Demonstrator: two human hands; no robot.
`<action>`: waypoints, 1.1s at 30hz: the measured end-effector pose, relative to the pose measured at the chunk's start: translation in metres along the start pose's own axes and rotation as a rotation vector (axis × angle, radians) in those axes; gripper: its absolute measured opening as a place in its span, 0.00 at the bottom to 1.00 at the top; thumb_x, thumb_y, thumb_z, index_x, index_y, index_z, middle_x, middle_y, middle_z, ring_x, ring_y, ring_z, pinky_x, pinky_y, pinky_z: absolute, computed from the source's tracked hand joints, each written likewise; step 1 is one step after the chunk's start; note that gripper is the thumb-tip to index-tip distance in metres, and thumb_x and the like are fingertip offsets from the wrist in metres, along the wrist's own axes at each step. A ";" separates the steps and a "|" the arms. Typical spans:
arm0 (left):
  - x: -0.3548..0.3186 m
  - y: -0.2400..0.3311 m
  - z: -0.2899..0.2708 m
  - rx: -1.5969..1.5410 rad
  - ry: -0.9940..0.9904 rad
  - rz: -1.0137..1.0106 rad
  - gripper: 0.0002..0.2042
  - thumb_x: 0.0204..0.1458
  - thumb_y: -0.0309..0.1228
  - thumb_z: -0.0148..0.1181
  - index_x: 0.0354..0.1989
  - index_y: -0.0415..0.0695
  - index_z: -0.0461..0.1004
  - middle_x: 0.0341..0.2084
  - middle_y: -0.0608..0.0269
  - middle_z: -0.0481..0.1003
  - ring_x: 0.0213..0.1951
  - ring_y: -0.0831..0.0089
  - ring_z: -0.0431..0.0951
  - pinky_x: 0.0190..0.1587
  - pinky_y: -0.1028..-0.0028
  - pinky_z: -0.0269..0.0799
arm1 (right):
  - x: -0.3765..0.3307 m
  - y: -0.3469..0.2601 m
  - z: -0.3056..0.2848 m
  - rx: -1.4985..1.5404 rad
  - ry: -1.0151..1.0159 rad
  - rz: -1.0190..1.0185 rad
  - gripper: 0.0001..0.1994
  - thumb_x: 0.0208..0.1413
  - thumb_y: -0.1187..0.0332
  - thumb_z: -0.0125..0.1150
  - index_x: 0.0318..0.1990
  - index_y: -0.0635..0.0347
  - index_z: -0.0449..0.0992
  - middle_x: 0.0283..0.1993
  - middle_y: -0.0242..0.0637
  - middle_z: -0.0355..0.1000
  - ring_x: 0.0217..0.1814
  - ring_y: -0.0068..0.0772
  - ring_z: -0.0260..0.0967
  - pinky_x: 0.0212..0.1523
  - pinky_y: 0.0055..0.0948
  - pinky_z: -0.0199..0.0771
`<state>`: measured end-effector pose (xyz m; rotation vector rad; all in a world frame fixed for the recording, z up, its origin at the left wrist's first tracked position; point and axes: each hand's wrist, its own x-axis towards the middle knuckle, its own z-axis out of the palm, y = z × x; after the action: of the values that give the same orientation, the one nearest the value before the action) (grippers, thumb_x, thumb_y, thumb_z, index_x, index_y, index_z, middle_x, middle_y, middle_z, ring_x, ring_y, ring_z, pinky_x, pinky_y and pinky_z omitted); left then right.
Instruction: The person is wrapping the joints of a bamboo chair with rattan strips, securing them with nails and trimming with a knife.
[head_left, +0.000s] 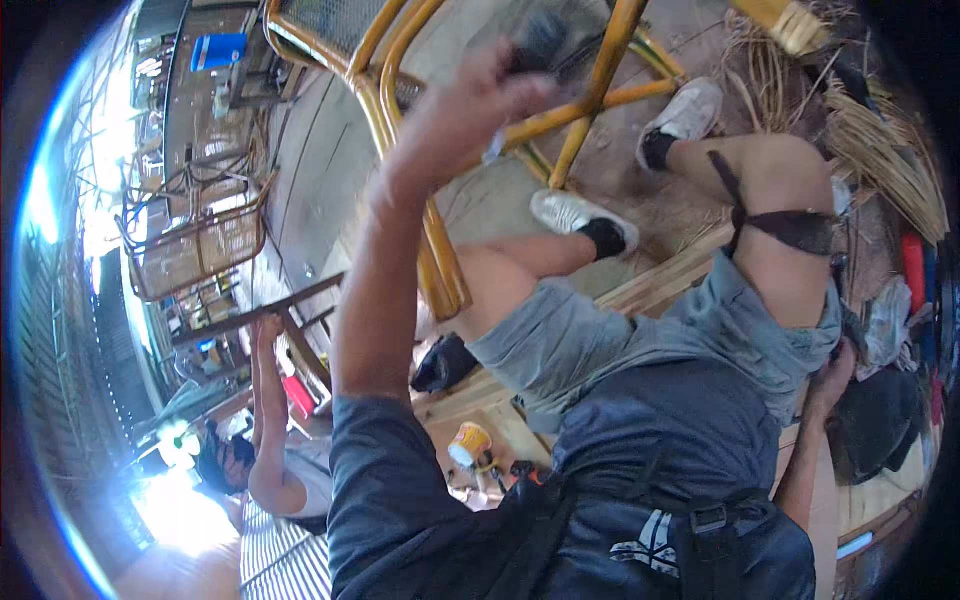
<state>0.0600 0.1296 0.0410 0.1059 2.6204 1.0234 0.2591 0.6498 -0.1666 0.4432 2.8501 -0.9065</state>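
Note:
My left hand (475,115) is stretched out over a yellow-brown bamboo chair frame (440,250), smeared by motion. Its fingers look spread, and I see nothing clearly gripped in them. Just beyond the fingertips is a dark blurred thing (543,40) whose kind I cannot make out. My right hand (835,372) is low beside my right hip, near a dark cloth (877,422); its fingers are mostly hidden. The chair frame stands before my legs, one leg resting by my left thigh. A black band (785,228) is tied around my right knee.
Wooden boards (665,275) lie under me. Beside my left hip are a yellow-and-white cup (470,443) and a dark bundle (443,362). Dry fibre strips (885,160) lie at far right. At left, another person (275,470) reaches to a wooden frame (305,350); a rattan chair (195,235) stands beyond.

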 end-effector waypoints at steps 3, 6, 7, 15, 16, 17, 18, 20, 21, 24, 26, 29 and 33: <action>0.021 -0.020 -0.028 -0.188 -0.001 -0.023 0.14 0.50 0.38 0.58 0.38 0.40 0.71 0.21 0.70 0.71 0.23 0.80 0.69 0.31 0.78 0.69 | 0.005 0.085 0.000 -0.196 0.035 -0.015 0.19 0.52 0.73 0.54 0.52 0.69 0.65 0.53 0.51 0.64 0.56 0.48 0.60 0.57 0.35 0.56; 0.025 -0.006 -0.029 -0.043 -0.019 -0.487 0.20 0.47 0.33 0.57 0.48 0.38 0.66 0.30 0.60 0.71 0.35 0.77 0.71 0.39 0.75 0.69 | -0.006 0.067 -0.010 -0.069 -0.093 0.000 0.20 0.54 0.69 0.52 0.53 0.70 0.64 0.54 0.52 0.63 0.58 0.47 0.59 0.58 0.34 0.55; 0.021 -0.014 -0.024 -0.065 0.016 -0.260 0.16 0.45 0.31 0.56 0.42 0.38 0.67 0.27 0.63 0.70 0.31 0.77 0.70 0.34 0.77 0.66 | -0.008 0.055 -0.014 -0.015 -0.175 0.015 0.20 0.56 0.67 0.51 0.54 0.70 0.63 0.54 0.52 0.64 0.58 0.46 0.59 0.58 0.33 0.55; 0.013 -0.030 -0.012 -0.029 -0.104 -0.221 0.12 0.45 0.36 0.59 0.27 0.38 0.70 0.18 0.69 0.68 0.20 0.80 0.66 0.23 0.78 0.61 | -0.037 0.002 -0.057 0.350 -0.101 0.455 0.14 0.58 0.61 0.51 0.43 0.63 0.68 0.20 0.26 0.59 0.16 0.13 0.53 0.17 0.15 0.49; 0.014 -0.025 -0.010 0.073 -0.100 -0.294 0.14 0.46 0.39 0.60 0.27 0.38 0.70 0.17 0.69 0.68 0.20 0.80 0.66 0.22 0.78 0.61 | -0.037 -0.023 -0.062 0.350 -0.101 0.459 0.14 0.58 0.61 0.51 0.43 0.63 0.68 0.20 0.26 0.59 0.16 0.13 0.53 0.17 0.15 0.49; 0.013 -0.025 -0.010 0.076 -0.103 -0.296 0.14 0.46 0.39 0.60 0.27 0.38 0.70 0.17 0.69 0.68 0.20 0.80 0.66 0.22 0.78 0.61 | -0.032 -0.051 -0.069 0.457 -0.180 0.334 0.13 0.58 0.62 0.51 0.41 0.64 0.68 0.21 0.27 0.59 0.17 0.15 0.54 0.18 0.16 0.51; 0.015 -0.028 -0.008 0.052 -0.100 -0.267 0.16 0.46 0.41 0.61 0.27 0.38 0.71 0.17 0.69 0.68 0.20 0.80 0.66 0.22 0.78 0.61 | -0.026 -0.076 -0.074 0.558 -0.254 0.210 0.13 0.57 0.62 0.51 0.40 0.65 0.67 0.21 0.27 0.60 0.18 0.16 0.56 0.18 0.17 0.53; 0.014 -0.032 -0.008 0.044 -0.094 -0.246 0.17 0.46 0.43 0.62 0.27 0.38 0.71 0.17 0.68 0.68 0.20 0.80 0.66 0.22 0.78 0.61 | -0.008 -0.131 -0.060 0.639 -0.400 0.073 0.13 0.53 0.67 0.52 0.42 0.67 0.67 0.23 0.29 0.63 0.20 0.17 0.58 0.19 0.18 0.56; 0.014 -0.034 -0.007 0.044 -0.090 -0.286 0.17 0.46 0.42 0.61 0.28 0.38 0.71 0.17 0.68 0.68 0.20 0.80 0.66 0.22 0.78 0.61 | 0.000 -0.167 -0.049 0.555 -0.422 0.026 0.13 0.51 0.69 0.53 0.43 0.67 0.67 0.24 0.30 0.64 0.20 0.17 0.59 0.20 0.18 0.57; 0.017 -0.037 -0.003 0.044 -0.063 -0.354 0.16 0.46 0.41 0.61 0.28 0.38 0.71 0.17 0.68 0.68 0.20 0.79 0.66 0.22 0.77 0.62 | 0.027 -0.254 -0.015 0.655 -0.695 0.045 0.15 0.51 0.71 0.52 0.46 0.67 0.67 0.23 0.28 0.64 0.16 0.16 0.58 0.17 0.17 0.56; 0.017 -0.030 -0.001 0.043 -0.046 -0.388 0.16 0.46 0.40 0.61 0.28 0.38 0.71 0.17 0.68 0.68 0.20 0.79 0.67 0.22 0.77 0.62 | 0.042 -0.292 0.013 0.893 -0.887 0.097 0.12 0.54 0.68 0.51 0.43 0.65 0.67 0.20 0.27 0.62 0.14 0.16 0.57 0.14 0.17 0.56; 0.021 -0.020 0.004 0.097 -0.097 -0.408 0.15 0.46 0.39 0.61 0.28 0.37 0.70 0.18 0.68 0.68 0.21 0.80 0.67 0.23 0.77 0.62 | 0.064 -0.323 0.044 0.975 -1.024 0.018 0.12 0.58 0.60 0.50 0.35 0.61 0.67 0.18 0.28 0.61 0.12 0.17 0.57 0.11 0.18 0.57; 0.016 -0.032 0.015 0.079 -0.019 -0.176 0.14 0.45 0.37 0.61 0.30 0.37 0.70 0.18 0.69 0.67 0.22 0.79 0.65 0.24 0.76 0.62 | 0.075 -0.344 0.070 0.997 -1.037 -0.013 0.14 0.59 0.56 0.48 0.36 0.59 0.67 0.18 0.28 0.61 0.12 0.16 0.58 0.12 0.18 0.59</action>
<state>0.0516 0.1184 0.0045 -0.0948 2.5990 0.8550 0.0828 0.3598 -0.0503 -0.0263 1.3623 -1.8141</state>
